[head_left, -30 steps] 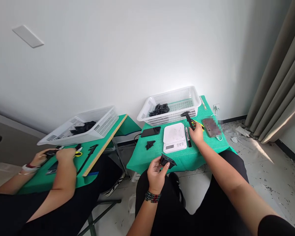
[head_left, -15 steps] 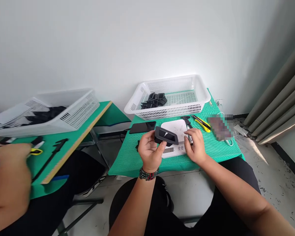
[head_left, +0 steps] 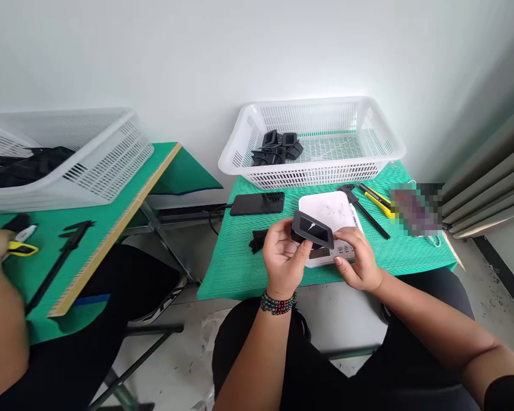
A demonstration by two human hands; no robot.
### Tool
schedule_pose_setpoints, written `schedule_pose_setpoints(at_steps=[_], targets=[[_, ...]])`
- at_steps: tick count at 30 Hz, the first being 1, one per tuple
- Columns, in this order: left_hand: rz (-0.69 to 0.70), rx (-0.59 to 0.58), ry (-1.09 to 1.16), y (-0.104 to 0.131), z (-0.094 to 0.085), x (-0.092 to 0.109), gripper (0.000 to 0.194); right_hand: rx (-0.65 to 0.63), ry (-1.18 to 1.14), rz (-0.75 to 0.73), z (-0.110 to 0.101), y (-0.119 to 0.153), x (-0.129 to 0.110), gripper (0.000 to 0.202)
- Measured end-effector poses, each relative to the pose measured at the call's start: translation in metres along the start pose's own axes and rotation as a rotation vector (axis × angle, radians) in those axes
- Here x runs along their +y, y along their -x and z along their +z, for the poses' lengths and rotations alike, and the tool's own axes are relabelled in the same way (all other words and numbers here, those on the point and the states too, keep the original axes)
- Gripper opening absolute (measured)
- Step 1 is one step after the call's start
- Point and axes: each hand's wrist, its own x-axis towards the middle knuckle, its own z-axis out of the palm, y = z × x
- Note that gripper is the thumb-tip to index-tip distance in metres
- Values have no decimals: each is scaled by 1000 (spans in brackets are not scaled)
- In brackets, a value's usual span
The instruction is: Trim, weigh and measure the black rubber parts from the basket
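Note:
My left hand (head_left: 285, 257) grips a black rectangular frame-like part (head_left: 312, 229), its recess facing up, thumb on the near edge. My right hand (head_left: 360, 260) is beside the part's right end, fingers curved and apart, with nothing visible in it. Beneath the part lies a white scale (head_left: 328, 206), its display partly covered. Another black piece (head_left: 258, 240) sits on the green cloth left of my left hand. Several similar black parts (head_left: 278, 147) lie in the white basket (head_left: 321, 174) behind.
A phone (head_left: 257, 204), black caliper (head_left: 370, 218) and yellow cutter (head_left: 379, 204) lie on the green-covered table (head_left: 227, 268). At left, another person's arm (head_left: 2, 319) is over a second table with a caliper (head_left: 62, 260) and a basket (head_left: 107, 154) of black parts.
The view has shifted, so the table and baskets appear displaced. My right hand has come closer to the held part. Its fingers no longer cover the marker on the scale's right side.

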Motion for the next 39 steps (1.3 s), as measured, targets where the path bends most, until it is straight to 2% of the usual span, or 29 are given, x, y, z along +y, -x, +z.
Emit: schedule_pose_setpoints(at_steps=[5, 8, 11, 13, 15, 17, 20, 23, 26, 29, 30, 32, 33, 35, 37, 38, 39], targets=[[-139, 72, 171, -3, -9, -7, 51, 40, 23, 63, 0, -10, -1, 39], [-210, 21, 278, -5, -14, -8, 48, 134, 73, 163, -11, -19, 7, 23], [-203, -23, 274, -5, -15, -5, 48, 223, 52, 256, -20, -25, 10, 16], [-143, -30, 184, -3, -13, -1, 48, 131, -44, 248, -22, -25, 5, 23], [-65, -51, 60, 2, -7, 3, 49, -37, -158, 207, -18, -23, -3, 37], [27, -112, -45, 7, -1, 7, 51, -134, -215, 173, -12, -20, -12, 43], [157, -201, -143, 9, 3, 9, 49, -136, -259, 216, -5, -17, -18, 18], [168, -201, -315, -2, -8, 9, 43, -29, -365, 450, -4, -17, -16, 39], [31, -73, -725, -21, -34, 6, 37, 173, -543, 741, -7, -21, -9, 51], [-189, -106, -1223, -37, -66, 1, 36, 376, -758, 940, -11, -26, -1, 49], [-245, -149, -1298, -41, -75, 0, 30, 444, -817, 988, -13, -28, 2, 46], [-249, -184, -1325, -46, -85, -1, 16, 559, -894, 1057, -16, -31, 6, 42], [-195, -166, -1291, -46, -85, 1, 14, 599, -915, 1081, -18, -32, 8, 41], [-14, -43, -1137, -40, -72, 6, 16, 649, -943, 1101, -20, -34, 9, 38], [166, 139, -882, -27, -45, 12, 23, 676, -981, 1118, -21, -36, 8, 36], [212, 185, -735, -18, -27, 16, 23, 673, -1014, 1133, -20, -37, 6, 35], [260, 165, -612, -8, -9, 19, 20, 653, -1053, 1149, -20, -38, 4, 34]])
